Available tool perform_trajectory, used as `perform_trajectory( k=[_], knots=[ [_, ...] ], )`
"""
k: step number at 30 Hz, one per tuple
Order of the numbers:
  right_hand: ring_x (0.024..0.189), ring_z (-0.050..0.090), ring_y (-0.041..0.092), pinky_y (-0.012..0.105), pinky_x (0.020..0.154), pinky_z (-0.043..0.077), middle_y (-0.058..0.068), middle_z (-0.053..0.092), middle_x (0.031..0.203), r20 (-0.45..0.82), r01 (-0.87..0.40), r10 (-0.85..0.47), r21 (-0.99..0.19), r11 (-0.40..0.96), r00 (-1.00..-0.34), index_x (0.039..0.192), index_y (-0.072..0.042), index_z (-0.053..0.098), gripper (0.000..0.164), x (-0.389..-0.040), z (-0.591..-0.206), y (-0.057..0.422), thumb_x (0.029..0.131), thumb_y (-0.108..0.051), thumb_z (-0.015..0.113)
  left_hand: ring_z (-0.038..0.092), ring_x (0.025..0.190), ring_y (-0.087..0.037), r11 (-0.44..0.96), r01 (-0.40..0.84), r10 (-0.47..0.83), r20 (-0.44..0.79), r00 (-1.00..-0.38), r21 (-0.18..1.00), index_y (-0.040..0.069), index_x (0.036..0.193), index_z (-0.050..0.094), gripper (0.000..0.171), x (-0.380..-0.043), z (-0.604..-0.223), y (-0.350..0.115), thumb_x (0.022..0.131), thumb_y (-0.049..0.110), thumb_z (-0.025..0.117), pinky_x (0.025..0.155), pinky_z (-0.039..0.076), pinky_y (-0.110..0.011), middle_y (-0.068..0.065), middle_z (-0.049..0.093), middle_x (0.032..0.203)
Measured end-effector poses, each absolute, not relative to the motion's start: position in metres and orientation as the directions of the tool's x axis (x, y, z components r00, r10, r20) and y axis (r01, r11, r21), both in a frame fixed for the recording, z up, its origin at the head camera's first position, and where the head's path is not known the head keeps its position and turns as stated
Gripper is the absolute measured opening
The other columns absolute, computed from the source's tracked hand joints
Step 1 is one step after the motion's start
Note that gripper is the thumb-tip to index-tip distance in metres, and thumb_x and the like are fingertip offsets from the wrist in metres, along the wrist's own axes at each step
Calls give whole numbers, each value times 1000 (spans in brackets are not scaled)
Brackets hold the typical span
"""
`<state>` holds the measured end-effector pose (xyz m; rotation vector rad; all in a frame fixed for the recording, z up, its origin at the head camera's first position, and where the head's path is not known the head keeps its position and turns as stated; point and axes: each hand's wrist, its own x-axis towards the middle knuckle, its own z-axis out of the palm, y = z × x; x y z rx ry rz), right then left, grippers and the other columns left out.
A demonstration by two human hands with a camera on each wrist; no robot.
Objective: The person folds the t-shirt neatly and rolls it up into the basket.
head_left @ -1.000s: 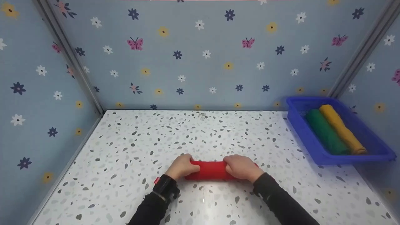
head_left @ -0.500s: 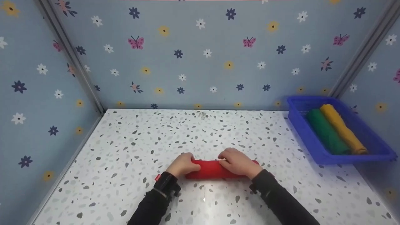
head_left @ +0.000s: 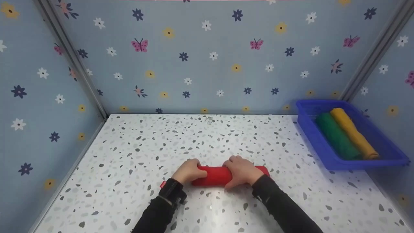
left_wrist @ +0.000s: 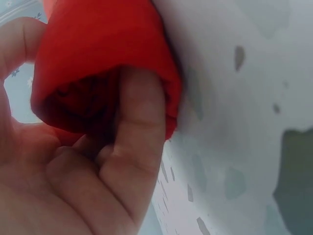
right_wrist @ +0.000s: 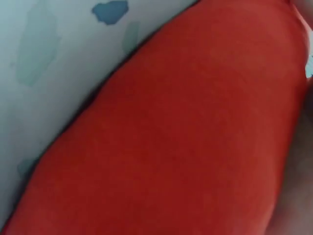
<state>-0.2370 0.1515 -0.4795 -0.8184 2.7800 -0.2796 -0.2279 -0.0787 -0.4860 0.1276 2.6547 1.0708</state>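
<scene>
A red rolled-up cloth [head_left: 217,176] lies crosswise on the speckled white table, near its front. My left hand [head_left: 188,172] grips its left end, thumb on top. In the left wrist view, one finger of that hand [left_wrist: 132,147] reaches into the hollow end of the roll [left_wrist: 102,39]. My right hand [head_left: 242,172] spans the roll right of its middle, thumb on the near side and fingers over the far side. The right end sticks out beyond that hand. Red cloth [right_wrist: 171,132] fills most of the right wrist view; the fingers there are mostly out of frame.
A blue plastic basket [head_left: 312,152] stands at the back right, against the side wall. Inside it, a green rolled cloth [head_left: 338,136] and a yellow rolled cloth [head_left: 354,134] lie side by side. Flower-patterned panels [head_left: 207,64] enclose the table [head_left: 155,139] at the back and sides.
My right hand has lifted its hold, shifted slightly left along the red rolled cloth and turned, its thumb now on the near side. The left hand stays on the left end.
</scene>
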Motion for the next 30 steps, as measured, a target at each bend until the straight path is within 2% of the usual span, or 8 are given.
perform_trajectory(
  k=[6, 14, 24, 30],
  knots=[
    [92, 51, 20, 41, 79, 48, 0, 54, 97, -181, -504, -537, -198, 841, -824, 115, -15, 60, 64, -237, -481, 150, 63, -41, 87, 55, 72, -22, 729, -18, 179, -216, -960, 684, 7, 86, 59, 25, -229, -486, -78, 70, 21, 72, 66, 45, -35, -6, 59, 78],
    [87, 54, 18, 41, 77, 49, -3, 56, 90, -211, -476, -518, -222, 851, -829, 109, -16, 60, 53, -240, -485, 149, 66, -33, 85, 56, 74, -22, 722, -24, 173, -214, -961, 691, 6, 88, 59, 26, -228, -487, -78, 69, 21, 72, 69, 46, -36, -6, 60, 81],
    [76, 55, 17, 40, 73, 48, -5, 57, 81, -180, -485, -521, -212, 849, -834, 106, -18, 61, 46, -238, -488, 150, 66, -25, 84, 57, 76, -23, 714, -27, 171, -211, -962, 700, 6, 89, 60, 28, -227, -489, -79, 69, 21, 72, 71, 47, -37, -6, 60, 82],
    [71, 55, 16, 39, 71, 48, -6, 56, 78, -184, -480, -523, -231, 846, -833, 100, -18, 60, 40, -237, -488, 150, 67, -21, 83, 56, 74, -22, 716, -13, 180, -203, -962, 698, 6, 88, 59, 27, -227, -490, -80, 69, 20, 71, 68, 46, -35, -6, 60, 80]
  ],
)
